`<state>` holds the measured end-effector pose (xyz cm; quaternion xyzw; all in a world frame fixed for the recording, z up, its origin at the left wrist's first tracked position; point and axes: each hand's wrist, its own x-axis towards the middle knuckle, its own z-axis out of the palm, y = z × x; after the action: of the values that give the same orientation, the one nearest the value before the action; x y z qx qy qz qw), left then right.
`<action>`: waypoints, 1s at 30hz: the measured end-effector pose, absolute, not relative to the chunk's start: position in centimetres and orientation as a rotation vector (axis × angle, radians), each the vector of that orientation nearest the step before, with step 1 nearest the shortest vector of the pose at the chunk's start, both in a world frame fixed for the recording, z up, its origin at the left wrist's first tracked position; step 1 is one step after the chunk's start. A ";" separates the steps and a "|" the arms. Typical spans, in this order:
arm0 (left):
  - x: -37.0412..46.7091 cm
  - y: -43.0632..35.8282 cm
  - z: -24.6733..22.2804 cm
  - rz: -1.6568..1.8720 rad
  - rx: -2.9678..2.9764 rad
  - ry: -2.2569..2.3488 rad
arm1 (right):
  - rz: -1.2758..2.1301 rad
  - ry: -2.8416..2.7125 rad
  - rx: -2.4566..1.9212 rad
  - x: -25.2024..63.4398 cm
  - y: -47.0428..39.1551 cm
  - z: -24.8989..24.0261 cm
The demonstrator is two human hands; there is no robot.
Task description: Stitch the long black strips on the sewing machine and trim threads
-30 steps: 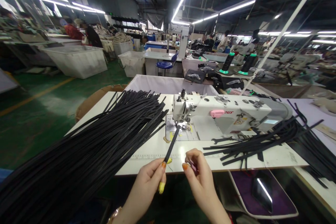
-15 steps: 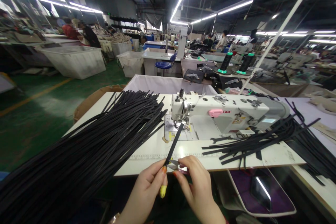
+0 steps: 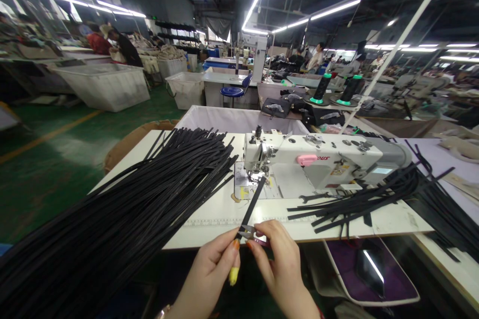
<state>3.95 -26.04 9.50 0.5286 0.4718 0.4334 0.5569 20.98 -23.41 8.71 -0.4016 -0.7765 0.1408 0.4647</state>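
Note:
Between the thumb and fingers of my left hand (image 3: pixel 215 261) is the near end of a narrow black strap (image 3: pixel 254 202), its far end pointing up toward the sewing machine's needle area. A yellow piece (image 3: pixel 234 275) pokes out below those fingers; its kind is unclear. My right hand (image 3: pixel 279 254) is closed on small thread snips (image 3: pixel 247 232), whose metal blades lie at the strap beside my left fingertips. Beyond both hands stands the white sewing machine (image 3: pixel 288 159), with a pink piece (image 3: pixel 307 160) on its body.
A large pile of black straps (image 3: pixel 149 194) covers the table's left side, and more straps (image 3: pixel 359 204) lie to the right. A wrench (image 3: pixel 314 198) rests near the machine. Behind it are a white bin (image 3: pixel 239 118) and black thread cones (image 3: pixel 322 88). A phone-like dark slab (image 3: pixel 370 269) lies lower right.
The strap's far end has swung slightly right, and the snips' blades now sit across the strap. Both hands stay in nearly the same place.

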 end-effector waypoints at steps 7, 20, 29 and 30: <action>4.1 -26.1 9.7 1.032 1.226 1.113 | 0.438 -1.839 -0.969 21.0 -23.6 8.7; 4.6 -26.5 8.5 1.154 1.236 1.230 | 0.870 -1.747 -1.096 20.0 -23.7 9.2; 4.9 -25.6 9.3 1.141 0.549 1.024 | 0.596 -1.543 -1.243 23.6 -22.5 9.2; 5.0 -25.5 9.4 1.138 0.509 1.007 | 0.594 -1.571 -1.237 23.6 -22.8 9.1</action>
<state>4.99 -25.51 9.44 0.2281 0.4512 0.5102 0.6957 23.61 -22.79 9.09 -0.5125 -0.6507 0.2459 0.5035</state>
